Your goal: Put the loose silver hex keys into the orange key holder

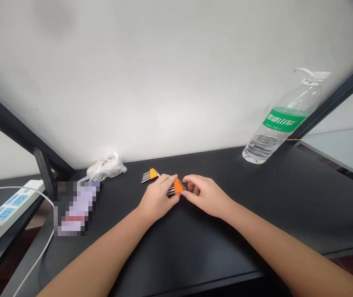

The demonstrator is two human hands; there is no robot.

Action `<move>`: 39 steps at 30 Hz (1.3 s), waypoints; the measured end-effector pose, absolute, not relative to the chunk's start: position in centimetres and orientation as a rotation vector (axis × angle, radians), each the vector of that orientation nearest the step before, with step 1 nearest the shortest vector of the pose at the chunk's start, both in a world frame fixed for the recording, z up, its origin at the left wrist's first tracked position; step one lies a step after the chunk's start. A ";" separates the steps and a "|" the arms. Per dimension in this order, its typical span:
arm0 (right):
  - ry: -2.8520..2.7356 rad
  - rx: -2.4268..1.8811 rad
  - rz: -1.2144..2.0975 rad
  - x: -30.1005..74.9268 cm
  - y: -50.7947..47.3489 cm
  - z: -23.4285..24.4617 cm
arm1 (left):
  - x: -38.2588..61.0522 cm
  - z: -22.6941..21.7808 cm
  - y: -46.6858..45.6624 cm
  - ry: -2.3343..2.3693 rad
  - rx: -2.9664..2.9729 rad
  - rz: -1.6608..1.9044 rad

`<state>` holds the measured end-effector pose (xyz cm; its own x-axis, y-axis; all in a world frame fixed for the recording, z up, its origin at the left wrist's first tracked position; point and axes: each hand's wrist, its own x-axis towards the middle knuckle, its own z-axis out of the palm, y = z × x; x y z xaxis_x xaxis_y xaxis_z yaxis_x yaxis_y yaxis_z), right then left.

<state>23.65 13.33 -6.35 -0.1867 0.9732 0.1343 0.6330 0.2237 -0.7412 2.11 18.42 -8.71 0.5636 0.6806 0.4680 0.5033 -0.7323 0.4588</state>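
Both my hands meet over a black tabletop. My left hand is closed round a set of metal hex keys in an orange holder, gripping the keys' ends. My right hand pinches the same orange holder from the right side with its fingers curled. A second set of hex keys in an orange holder lies on the table just behind my left hand, untouched.
A clear water bottle with a green label stands at the back right near a black frame post. A crumpled clear plastic bag lies at the back left, a blurred packet beside it. A white power strip with cable sits far left.
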 end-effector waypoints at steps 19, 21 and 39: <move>-1.635 -1.494 1.185 23.1 14.3 -8.3 | 2.8 -8.5 18.4 1.116 2.593 0.719; -1.644 -1.507 1.173 23.1 14.3 -8.3 | 2.9 -8.4 18.4 1.116 2.577 0.718; -1.863 -1.600 0.711 24.6 15.1 -8.9 | 2.6 -8.2 18.6 1.180 2.590 0.601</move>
<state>24.57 15.06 -8.93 -0.1156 0.9898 0.0833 0.6825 0.1401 -0.7174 2.60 18.60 -8.17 0.5912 0.7603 0.2692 0.6647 -0.6484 0.3712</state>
